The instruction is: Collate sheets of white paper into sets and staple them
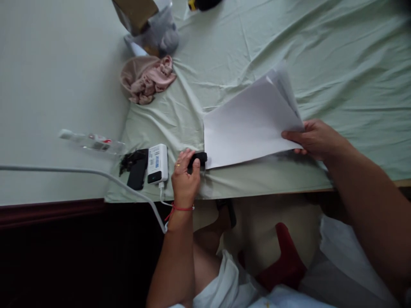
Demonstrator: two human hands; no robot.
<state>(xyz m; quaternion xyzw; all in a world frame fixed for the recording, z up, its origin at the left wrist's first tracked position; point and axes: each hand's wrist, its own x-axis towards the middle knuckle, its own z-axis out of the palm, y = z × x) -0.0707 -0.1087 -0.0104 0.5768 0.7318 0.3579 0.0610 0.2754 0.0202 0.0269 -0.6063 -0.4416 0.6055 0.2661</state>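
Fingers of my left hand (186,173) are wrapped round a small black stapler (199,159), whose front end meets the near left corner of the paper. Much of the stapler is hidden by the hand. My right hand (313,139) grips the right edge of a stack of white paper sheets (247,122), thumb on top and fingers below. The sheets are tilted, and their far right corner fans apart slightly. A red string bracelet (183,208) circles my left wrist.
Left of my left hand lie a white power bank (158,164) with a cable, a black phone (138,171) and a clear plastic bottle (96,142). Farther back are a pink cloth (149,81) and a plastic bag (160,34). A pale green cloth (346,85) covers the surface.
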